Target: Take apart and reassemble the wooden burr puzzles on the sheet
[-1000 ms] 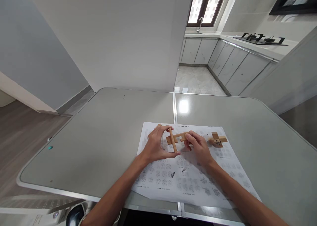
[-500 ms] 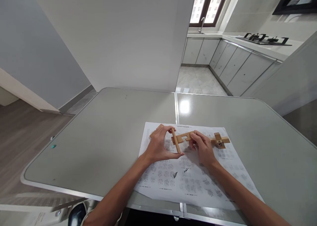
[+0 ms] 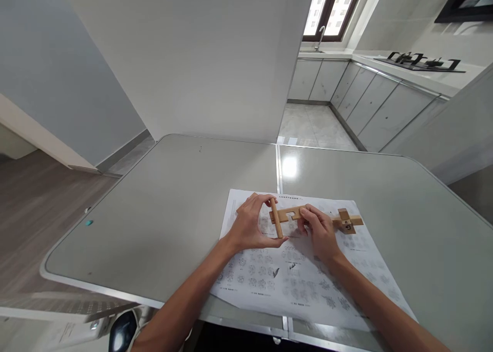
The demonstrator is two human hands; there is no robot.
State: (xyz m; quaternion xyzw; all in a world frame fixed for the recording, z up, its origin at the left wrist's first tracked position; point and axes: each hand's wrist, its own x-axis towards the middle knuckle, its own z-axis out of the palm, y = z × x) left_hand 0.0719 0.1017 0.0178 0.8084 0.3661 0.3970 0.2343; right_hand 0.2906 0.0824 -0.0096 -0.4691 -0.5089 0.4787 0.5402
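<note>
Between the thumb and fingers of my left hand (image 3: 252, 224) a wooden rod (image 3: 276, 218) is gripped by its two ends, tilted slightly. My right hand (image 3: 319, 231) pinches a flat wooden piece with a notch (image 3: 287, 215), whose left end meets the rod near its middle. Whether that end passes through the rod or lies behind it, I cannot tell. To the right of my right hand, crossed wooden blocks (image 3: 347, 221) rest on the paper, one marked with a letter like G. Part of another wooden piece shows behind my left hand, mostly hidden.
A large printed sheet (image 3: 265, 285) with rows of small diagrams lies under both hands on the grey table (image 3: 154, 223). A metal seam (image 3: 278, 169) runs across the tabletop. Near the left edge sits a small teal object (image 3: 89, 222).
The whole view has shifted slightly, so everything appears a little further right. Both hands keep hold of their pieces, and the notched piece still meets the rod.
</note>
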